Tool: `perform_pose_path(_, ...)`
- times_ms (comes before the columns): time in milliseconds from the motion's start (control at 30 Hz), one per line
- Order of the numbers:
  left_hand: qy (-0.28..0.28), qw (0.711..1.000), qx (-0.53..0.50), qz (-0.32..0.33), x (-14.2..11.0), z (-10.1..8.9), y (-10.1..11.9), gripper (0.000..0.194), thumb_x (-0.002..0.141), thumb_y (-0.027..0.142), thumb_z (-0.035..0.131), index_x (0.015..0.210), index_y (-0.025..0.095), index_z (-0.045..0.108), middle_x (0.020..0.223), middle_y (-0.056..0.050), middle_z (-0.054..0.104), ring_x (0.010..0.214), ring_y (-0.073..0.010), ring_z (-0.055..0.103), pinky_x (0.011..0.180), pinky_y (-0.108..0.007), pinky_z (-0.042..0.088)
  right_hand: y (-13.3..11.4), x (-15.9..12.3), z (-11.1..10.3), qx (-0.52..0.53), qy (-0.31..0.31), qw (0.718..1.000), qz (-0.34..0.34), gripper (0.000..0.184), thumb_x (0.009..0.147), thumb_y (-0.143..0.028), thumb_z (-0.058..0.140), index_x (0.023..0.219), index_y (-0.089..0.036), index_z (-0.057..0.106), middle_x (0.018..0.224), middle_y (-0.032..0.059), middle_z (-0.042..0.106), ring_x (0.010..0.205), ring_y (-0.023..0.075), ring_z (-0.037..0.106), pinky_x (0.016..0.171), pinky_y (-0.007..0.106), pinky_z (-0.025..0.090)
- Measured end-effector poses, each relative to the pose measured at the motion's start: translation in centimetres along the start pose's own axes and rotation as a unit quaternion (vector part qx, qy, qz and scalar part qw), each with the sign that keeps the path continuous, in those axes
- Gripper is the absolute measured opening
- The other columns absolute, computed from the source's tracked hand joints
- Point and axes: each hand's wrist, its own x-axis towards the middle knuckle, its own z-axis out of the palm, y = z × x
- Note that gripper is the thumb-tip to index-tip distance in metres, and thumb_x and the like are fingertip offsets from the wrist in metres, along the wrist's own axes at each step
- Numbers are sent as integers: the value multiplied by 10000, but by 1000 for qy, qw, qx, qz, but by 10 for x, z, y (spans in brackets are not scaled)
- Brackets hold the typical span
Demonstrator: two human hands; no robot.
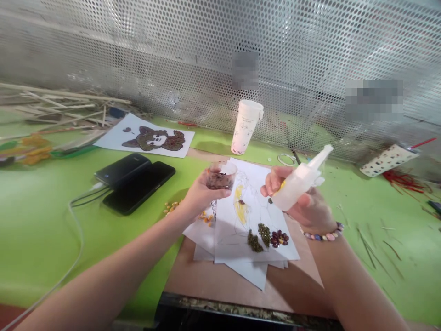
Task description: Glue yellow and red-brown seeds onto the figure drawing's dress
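Observation:
My left hand grips a small clear plastic cup holding dark seeds or beans. My right hand is shut around a white plastic squeeze bottle, its nozzle tilted up and to the right. Both hands hover above a white sheet with a pencil drawing. On that sheet lie small heaps of green seeds and dark red beans, plus a yellow patch. Yellow corn kernels are scattered on the table left of my left hand. A beaded bracelet circles my right wrist.
The green table holds two black phones or power banks with a white cable, a white tumbler, and a finished bean picture on paper. Loose wooden sticks lie far left, red strands and a patterned box right. Perforated metal sheeting stands behind.

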Motion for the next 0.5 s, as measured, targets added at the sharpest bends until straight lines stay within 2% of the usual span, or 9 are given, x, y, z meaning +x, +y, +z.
perform_pose_path(167, -3, 1000, -7, 9, 2, -1, -2, 596, 540, 93, 873, 1039, 220, 572, 923, -16, 764, 968, -204, 710, 901, -357, 564, -1, -6, 0, -25, -28, 999, 2, 549, 686, -569, 837, 1176, -351, 722, 810, -3, 621, 764, 176, 533, 786, 352, 529)
perform_pose_path(333, 20, 1000, -8, -8, 2, 2, -2, 584, 552, 62, 844, 1049, 203, 572, 931, -19, 756, 924, -194, 707, 872, -346, 553, -7, -11, 6, -32, -30, 999, 14, 467, 725, -548, 820, 1127, -332, 722, 837, 3, 669, 793, 186, 615, 743, 346, 547)
perform_pose_path(400, 29, 999, -9, -15, 2, 2, -2, 575, 552, 47, 825, 1048, 197, 574, 921, -9, 752, 878, -173, 702, 844, -329, 549, -9, -11, 8, -49, -16, 998, 22, 460, 709, -563, 826, 1088, -323, 724, 832, 0, 670, 787, 184, 622, 717, 342, 548)
perform_pose_path(500, 28, 1000, -5, -12, 2, 2, -2, 564, 554, 51, 823, 1040, 196, 577, 919, -5, 749, 847, -158, 696, 823, -317, 546, -8, -5, 7, -188, 66, 980, 29, 478, 634, -583, 857, 982, -284, 724, 888, 19, 694, 824, 205, 639, 700, 351, 552)
